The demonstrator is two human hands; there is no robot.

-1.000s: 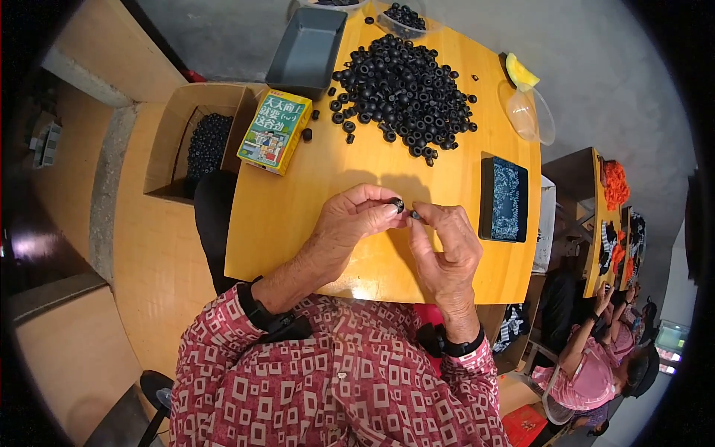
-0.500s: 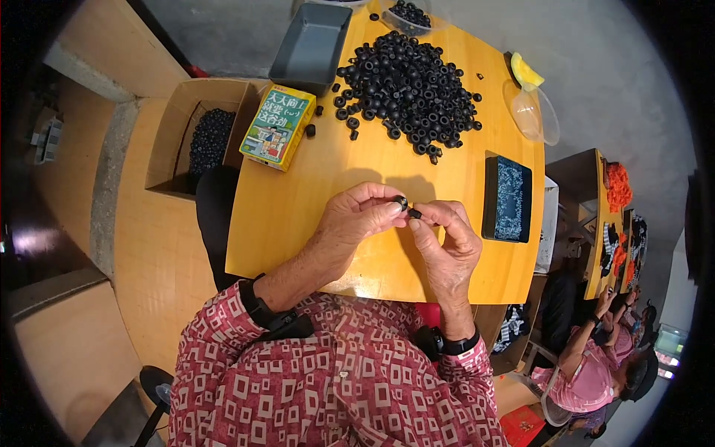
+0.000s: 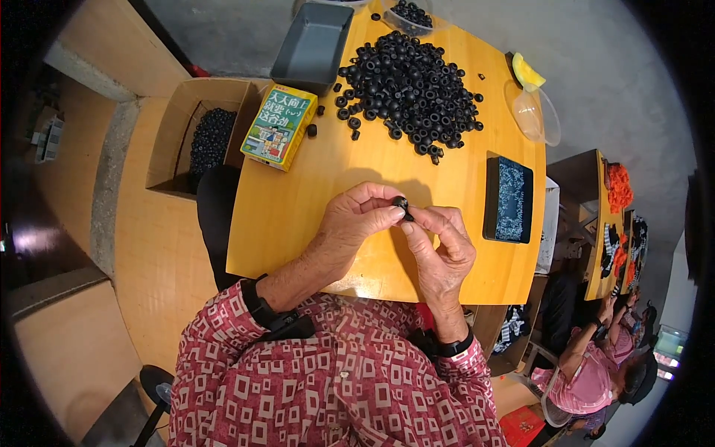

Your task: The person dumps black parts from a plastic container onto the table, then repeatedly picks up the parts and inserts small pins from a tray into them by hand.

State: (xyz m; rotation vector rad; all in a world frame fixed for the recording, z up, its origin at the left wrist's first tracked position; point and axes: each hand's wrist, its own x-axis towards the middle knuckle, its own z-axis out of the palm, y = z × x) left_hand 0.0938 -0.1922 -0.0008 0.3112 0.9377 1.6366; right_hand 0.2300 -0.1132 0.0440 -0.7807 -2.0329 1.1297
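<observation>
Ring: small black rubber ring [image 3: 401, 203], which I see held above the near middle of the bench [image 3: 313, 194].
Left hand: my left hand [image 3: 357, 223] pinches it from the left, fingertips closed on it.
Right hand: my right hand [image 3: 441, 242] pinches from the right, equally near.
Axis: too small to tell.
Supply: pile of black rings [image 3: 411, 89] lies far, well apart.

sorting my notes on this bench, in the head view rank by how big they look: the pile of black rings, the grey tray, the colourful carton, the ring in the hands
1. pile of black rings
2. grey tray
3. colourful carton, close to the tray, so that order is unsure
4. ring pinched between left hand and right hand
</observation>
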